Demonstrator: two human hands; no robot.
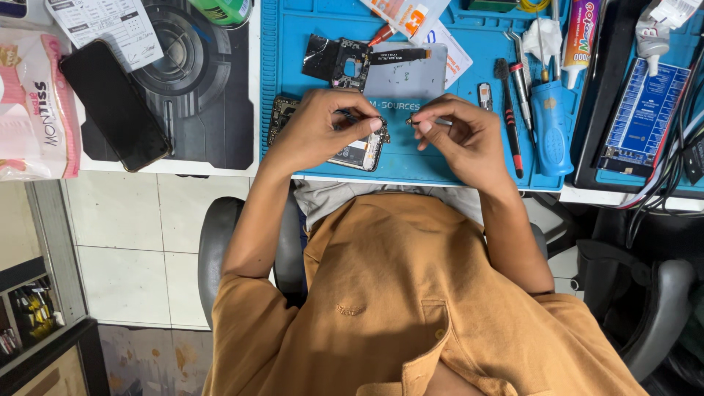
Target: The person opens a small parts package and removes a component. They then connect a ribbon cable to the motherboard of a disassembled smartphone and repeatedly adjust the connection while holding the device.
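The left hand (323, 128) rests on an opened phone (345, 143) that lies on the blue mat (411, 158) at the front edge of the desk (220, 167); its fingers are curled, thumb and forefinger pinched together over the phone's right end, though what they pinch is too small to tell. The right hand (462, 136) hovers just beside it, fingers closed on thin tweezers (429, 122) whose tip holds a tiny dark part (409, 121) just short of the left fingertips. Only the phone's left end and lower right corner show from under the left hand, with circuit board exposed. Behind the hands on the mat lie a black phone frame piece (339, 60) and a grey plate (407, 73) with a dark flex strip across its top. To the right, well apart from the hands, lie a black-and-red screwdriver (511, 125), a blue-handled tool (551, 125) and a glue tube (581, 37). Further right sits a blue circuit board (642, 117) in a black tray, with a bundle of cables (671, 169) beside it. To the left of the mat, a black pad (198, 81) carries a dark phone (114, 103) lying face up, near a printed sheet (106, 22) and a pink-and-white packet (33, 103). The person wears an orange shirt (396, 293) and sits in a grey chair (220, 249).
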